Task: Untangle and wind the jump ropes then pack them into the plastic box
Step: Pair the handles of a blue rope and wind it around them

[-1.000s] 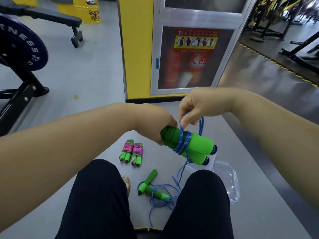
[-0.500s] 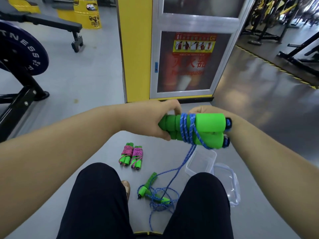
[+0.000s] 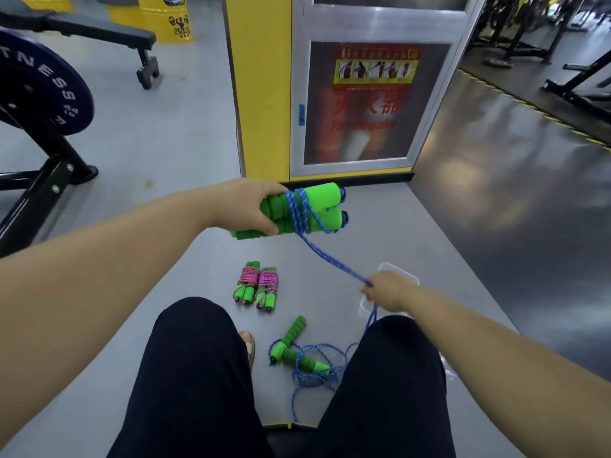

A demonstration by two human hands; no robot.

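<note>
While the left hand (image 3: 244, 209) is curled round a pair of green handles (image 3: 322, 195), held out above the floor, the right hand (image 3: 390, 290) pinches the blue rope (image 3: 296, 209) lower down, w/ the cord taut btwn the two. A few turns of that rope sit round the handles. The rest drops past the right hand to the floor btwn the person's knees, so I'd call this winding well short of half done.

Done, as I judge it: 2 pink ropes (image 3: 267, 280), wound tight on their handles, lying side by side on the floor, touching.

Left to do: finish this blue one, then the second blue rope (image 3: 299, 357), loose on the floor w/ its 2 handles crossed in a heap of cord by the right knee. Where one blue cord ends & the other starts in that heap, can't tell.

Packing not begun, far as I can see: the plastic box (image 3: 393, 265) stands on the floor just behind the right hand, mostly hidden by it, & nothing shows in the part I can see.

Count: 4 ropes (2 pink, 2 blue), 8 handles, 1 box.
</note>
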